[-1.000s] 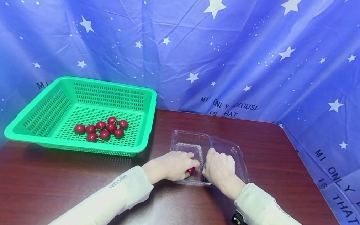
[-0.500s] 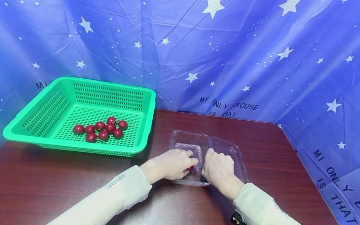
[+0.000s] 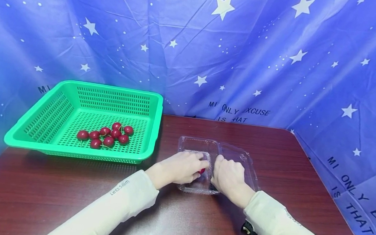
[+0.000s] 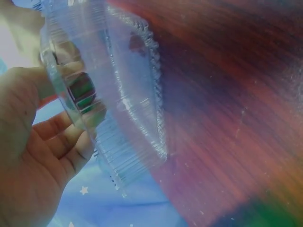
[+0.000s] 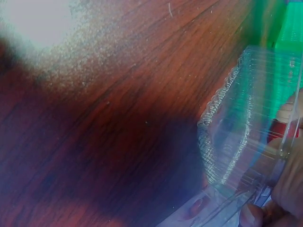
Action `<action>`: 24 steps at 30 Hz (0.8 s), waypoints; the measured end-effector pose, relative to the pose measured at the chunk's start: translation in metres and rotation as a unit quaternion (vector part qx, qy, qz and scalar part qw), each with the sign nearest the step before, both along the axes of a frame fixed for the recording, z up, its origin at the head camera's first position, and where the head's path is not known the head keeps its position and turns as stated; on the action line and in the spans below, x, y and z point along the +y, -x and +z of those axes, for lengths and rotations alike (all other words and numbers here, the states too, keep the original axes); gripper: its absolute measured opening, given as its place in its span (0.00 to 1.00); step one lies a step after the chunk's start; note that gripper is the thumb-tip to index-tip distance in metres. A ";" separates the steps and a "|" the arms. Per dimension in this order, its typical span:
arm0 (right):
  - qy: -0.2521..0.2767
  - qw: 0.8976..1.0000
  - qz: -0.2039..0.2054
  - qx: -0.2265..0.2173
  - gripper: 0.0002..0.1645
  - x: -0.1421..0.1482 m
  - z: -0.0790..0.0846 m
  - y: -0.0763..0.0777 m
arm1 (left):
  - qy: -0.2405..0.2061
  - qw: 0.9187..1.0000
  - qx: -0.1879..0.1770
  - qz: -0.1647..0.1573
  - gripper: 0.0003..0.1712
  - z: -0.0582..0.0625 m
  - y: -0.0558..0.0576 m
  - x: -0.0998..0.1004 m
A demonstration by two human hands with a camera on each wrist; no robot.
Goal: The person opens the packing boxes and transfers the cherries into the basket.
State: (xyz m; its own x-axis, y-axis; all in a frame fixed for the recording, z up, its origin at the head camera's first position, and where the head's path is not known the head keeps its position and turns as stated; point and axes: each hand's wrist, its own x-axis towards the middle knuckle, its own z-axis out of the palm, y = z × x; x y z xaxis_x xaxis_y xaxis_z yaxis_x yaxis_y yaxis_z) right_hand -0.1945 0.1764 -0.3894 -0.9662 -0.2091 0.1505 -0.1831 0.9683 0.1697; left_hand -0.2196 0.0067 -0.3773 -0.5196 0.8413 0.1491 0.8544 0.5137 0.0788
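My left hand (image 3: 183, 165) reaches into a clear plastic clamshell box (image 3: 200, 143) and pinches a red cherry (image 3: 201, 170) between thumb and fingers. Through the transparent wall in the left wrist view, the cherry (image 4: 81, 92) shows dark, low between the fingers. My right hand (image 3: 230, 176) grips the box's right edge, where the lid (image 3: 246, 161) folds out flat to the right. In the right wrist view, the right thumb and fingers (image 5: 251, 215) close on the plastic edge, near the cherry (image 5: 281, 131) in the other hand.
A green plastic basket (image 3: 155, 129) stands at the left of the dark red wooden table (image 3: 172, 220), with several cherries (image 3: 109, 141) on its slotted floor. Behind and to the right hangs a blue star-printed cloth (image 3: 186, 57).
My left hand has shifted slightly toward the back of the box with the cherry. The right hand stays in place on the box edge.
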 end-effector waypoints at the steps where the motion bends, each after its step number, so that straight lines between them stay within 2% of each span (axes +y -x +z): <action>1: 0.000 1.000 0.000 -0.001 0.18 0.000 0.000 0.000 | -0.001 1.000 -0.002 0.000 0.10 0.001 0.000 0.000; 9: -0.001 1.000 -0.009 -0.012 0.16 0.000 0.001 0.002 | -0.006 1.000 -0.022 0.007 0.12 0.008 0.002 -0.004; 24: 0.003 1.000 -0.006 -0.011 0.17 0.000 0.001 0.002 | -0.030 0.999 0.011 0.020 0.13 0.020 0.009 -0.013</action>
